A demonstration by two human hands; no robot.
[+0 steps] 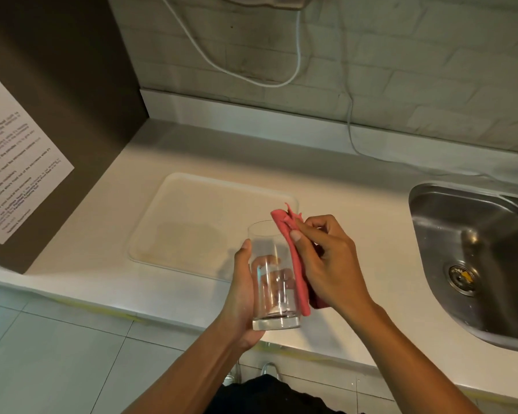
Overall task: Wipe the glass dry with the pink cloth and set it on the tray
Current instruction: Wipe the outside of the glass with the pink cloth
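Observation:
A tall clear glass (273, 282) is held upright above the counter's front edge, its thick base at the bottom. My left hand (242, 297) wraps around its left side and back. My right hand (331, 265) presses a folded pink cloth (293, 258) against the glass's right wall, thumb near the rim. The cloth runs from above the rim down almost to the base. A white rectangular tray (192, 210) lies flat on the counter just behind and left of the glass, with nothing on it.
A steel sink (476, 258) with a drain is set into the white counter (356, 204) at the right. A dark cabinet side with a printed notice (15, 162) stands at the left. A white cable (352, 127) hangs down the brick wall to the counter.

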